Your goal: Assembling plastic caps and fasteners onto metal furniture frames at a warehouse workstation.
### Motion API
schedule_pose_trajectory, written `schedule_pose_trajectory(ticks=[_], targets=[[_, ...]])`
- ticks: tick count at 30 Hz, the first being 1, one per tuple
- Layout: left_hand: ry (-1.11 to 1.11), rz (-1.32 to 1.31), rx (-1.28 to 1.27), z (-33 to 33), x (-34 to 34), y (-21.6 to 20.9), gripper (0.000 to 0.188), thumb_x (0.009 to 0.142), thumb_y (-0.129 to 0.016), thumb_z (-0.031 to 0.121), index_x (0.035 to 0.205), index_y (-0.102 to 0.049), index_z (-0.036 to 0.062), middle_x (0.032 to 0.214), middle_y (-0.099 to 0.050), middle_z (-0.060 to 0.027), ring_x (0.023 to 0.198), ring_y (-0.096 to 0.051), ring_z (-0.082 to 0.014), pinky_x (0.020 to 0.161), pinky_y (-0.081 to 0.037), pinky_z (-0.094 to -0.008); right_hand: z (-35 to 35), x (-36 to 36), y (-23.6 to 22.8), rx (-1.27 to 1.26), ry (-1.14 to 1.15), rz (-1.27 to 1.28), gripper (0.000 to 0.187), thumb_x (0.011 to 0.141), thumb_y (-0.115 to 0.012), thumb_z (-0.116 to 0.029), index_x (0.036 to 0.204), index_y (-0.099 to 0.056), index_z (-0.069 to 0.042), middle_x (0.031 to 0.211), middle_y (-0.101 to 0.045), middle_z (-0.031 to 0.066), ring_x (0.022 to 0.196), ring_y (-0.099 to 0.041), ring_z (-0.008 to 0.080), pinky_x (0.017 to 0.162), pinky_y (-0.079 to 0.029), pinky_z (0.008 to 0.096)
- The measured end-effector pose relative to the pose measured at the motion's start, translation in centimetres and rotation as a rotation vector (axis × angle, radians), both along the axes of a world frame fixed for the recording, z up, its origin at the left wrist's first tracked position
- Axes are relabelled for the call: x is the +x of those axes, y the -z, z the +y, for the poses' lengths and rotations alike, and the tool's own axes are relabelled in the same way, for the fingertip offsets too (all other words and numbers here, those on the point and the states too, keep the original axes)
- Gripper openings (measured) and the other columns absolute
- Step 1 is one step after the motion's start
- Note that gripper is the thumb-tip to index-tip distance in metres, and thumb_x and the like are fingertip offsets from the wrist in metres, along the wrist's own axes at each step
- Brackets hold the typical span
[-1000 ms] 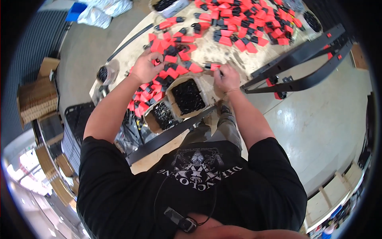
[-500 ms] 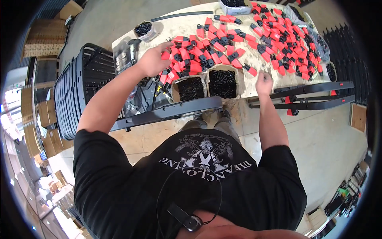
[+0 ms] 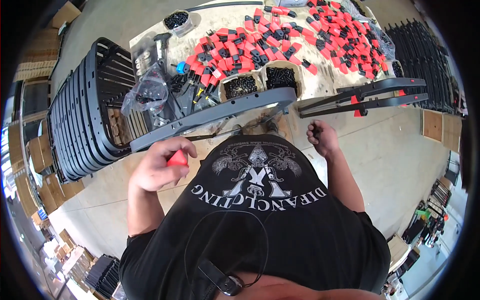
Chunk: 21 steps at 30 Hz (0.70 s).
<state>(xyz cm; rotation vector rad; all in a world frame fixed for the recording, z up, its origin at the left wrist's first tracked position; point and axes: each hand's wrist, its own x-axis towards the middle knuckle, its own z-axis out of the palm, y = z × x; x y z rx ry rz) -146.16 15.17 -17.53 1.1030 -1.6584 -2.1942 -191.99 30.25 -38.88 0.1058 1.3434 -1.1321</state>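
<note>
My left hand (image 3: pixel 161 166) is closed around a red piece (image 3: pixel 178 158), whose red end shows between thumb and fingers. It hovers in front of the table, just on my side of a long black metal bar (image 3: pixel 215 114). My right hand (image 3: pixel 324 138) is curled shut below the table's front edge. Something small and dark shows at its fingertips, too small to name. On the table lies a pile of red-and-black pieces (image 3: pixel 232 50). Two open boxes stand before it: one of small black parts (image 3: pixel 241 86), the other of black bolt-like parts (image 3: pixel 281 77).
A second heap of red-and-black pieces (image 3: pixel 345 40) covers the table's right side. Black frames (image 3: pixel 82 110) stand stacked at the left. Two black bars (image 3: pixel 380 95) with red pieces on them jut out at right. A hammer (image 3: pixel 161 47) and a plastic bag (image 3: pixel 150 92) lie at the table's left.
My left hand has come back from the pile toward my body with a red piece in it. My right hand has drawn back from the tabletop to below its front edge.
</note>
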Motion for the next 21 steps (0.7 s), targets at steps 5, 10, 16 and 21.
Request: schedule_pose_trajectory(ticks=[5, 10, 16, 21], targets=[[0.055, -0.195, -0.385, 2.2, -0.8, 4.3, 0.015, 0.089, -0.07, 0.015, 0.094, -0.062, 0.0036, 0.074, -0.057, -0.0023, 0.066, -0.053, -0.0104, 0.06, -0.044, -0.0298, -1.4, 2.4, -1.8, -0.121, -0.173, -0.02, 0.027, 0.102, -0.052, -0.021, 0.122, -0.06, -0.006, 0.078, -0.049, 0.0001, 0.061, -0.048, 0.0123, 0.048, -0.03, 0.0229], [-0.335, -0.264, -0.301, 6.2, -4.4, 6.5, 0.019, 0.098, -0.067, 0.019, 0.102, -0.06, 0.0016, 0.082, -0.061, -0.0028, 0.075, -0.055, -0.008, 0.067, -0.046, -0.0254, -2.6, 1.8, -3.9, -0.191, -0.362, -0.006, 0.029, 0.103, -0.049, -0.019, 0.124, -0.059, -0.002, 0.072, -0.044, -0.0017, 0.055, -0.04, 0.0111, 0.048, -0.028, 0.0244], [-0.817, 0.202, 0.225, 9.2, -10.2, 13.6, 0.015, 0.099, -0.064, 0.009, 0.107, -0.054, 0.0005, 0.103, -0.068, -0.0165, 0.089, -0.07, -0.0248, 0.078, -0.058, -0.0313, -2.8, -0.1, -2.7, -0.3, -0.585, -0.029, 0.026, 0.097, -0.045, -0.008, 0.119, -0.055, -0.001, 0.068, -0.037, -0.004, 0.056, -0.036, 0.0092, 0.047, -0.027, 0.025], [-0.835, 0.252, 0.642, 9.8, -16.5, 19.4, 0.018, 0.095, -0.051, 0.006, 0.109, -0.053, -0.004, 0.103, -0.067, -0.0205, 0.087, -0.069, -0.0333, 0.083, -0.06, -0.04, -2.5, -0.4, 1.2, -0.299, -0.498, 0.012, 0.003, 0.094, -0.05, -0.005, 0.094, -0.051, -0.008, 0.069, -0.039, -0.0037, 0.055, -0.038, 0.009, 0.046, -0.027, 0.0257]])
